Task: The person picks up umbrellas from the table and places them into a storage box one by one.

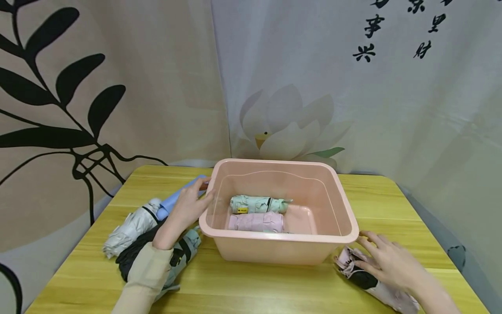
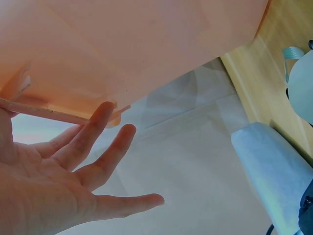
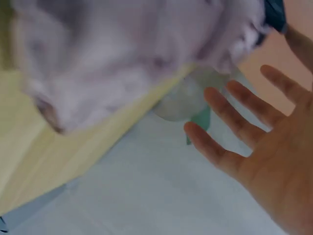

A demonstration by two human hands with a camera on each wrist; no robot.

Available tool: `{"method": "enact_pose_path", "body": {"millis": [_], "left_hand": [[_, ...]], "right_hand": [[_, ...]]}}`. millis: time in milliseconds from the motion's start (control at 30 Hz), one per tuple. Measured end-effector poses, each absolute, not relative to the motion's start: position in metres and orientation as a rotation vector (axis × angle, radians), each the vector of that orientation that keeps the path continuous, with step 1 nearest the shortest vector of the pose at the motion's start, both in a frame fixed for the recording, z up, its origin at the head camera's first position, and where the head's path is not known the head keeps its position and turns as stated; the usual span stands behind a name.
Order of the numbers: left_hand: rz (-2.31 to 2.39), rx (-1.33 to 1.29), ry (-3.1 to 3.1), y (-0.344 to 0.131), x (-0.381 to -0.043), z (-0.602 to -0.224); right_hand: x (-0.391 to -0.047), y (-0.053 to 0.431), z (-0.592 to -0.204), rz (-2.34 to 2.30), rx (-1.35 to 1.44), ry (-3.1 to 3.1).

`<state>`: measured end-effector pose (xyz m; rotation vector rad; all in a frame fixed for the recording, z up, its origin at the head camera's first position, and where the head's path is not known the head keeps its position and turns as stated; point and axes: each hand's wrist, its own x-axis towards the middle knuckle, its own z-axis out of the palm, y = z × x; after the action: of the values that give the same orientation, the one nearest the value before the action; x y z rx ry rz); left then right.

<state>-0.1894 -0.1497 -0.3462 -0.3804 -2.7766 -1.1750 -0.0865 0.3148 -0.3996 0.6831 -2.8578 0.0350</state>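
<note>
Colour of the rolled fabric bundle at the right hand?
Pale pinkish-lilac with a black patch; the rolled fabric bundle shows best in the head view.

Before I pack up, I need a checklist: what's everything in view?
Table: one, yellow, lower part of view.
Backdrop: one, pale, printed, behind table.
Tub: one, pink, on table.
Rolled bundles: two, mint bundle and lilac bundle, inside tub.
More bundles: four, silver bundle, blue bundle, black bundle, green bundle, left of tub.
Pale bundle: one, pale pink, black-patched, tub's front right.
Left hand: one, beige-sleeved, at tub's left side.
Right hand: one, bare, at pale bundle.
</note>
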Motion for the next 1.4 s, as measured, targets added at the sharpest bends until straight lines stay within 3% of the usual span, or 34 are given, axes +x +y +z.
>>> {"method": "enact_pose_path", "body": {"millis": [500, 1400], "left_hand": [[-1.168, -0.381, -2.769, -0.150, -0.190, -0.347], [-1.176, -0.391, -2.772, -0.151, -0.189, -0.347]], "right_hand": [[-0.064, 0.321, -0.421, 0.177, 0.676, -3.117], [-0.068, 0.333, -0.424, 0.238, 0.693, -3.081]]}}
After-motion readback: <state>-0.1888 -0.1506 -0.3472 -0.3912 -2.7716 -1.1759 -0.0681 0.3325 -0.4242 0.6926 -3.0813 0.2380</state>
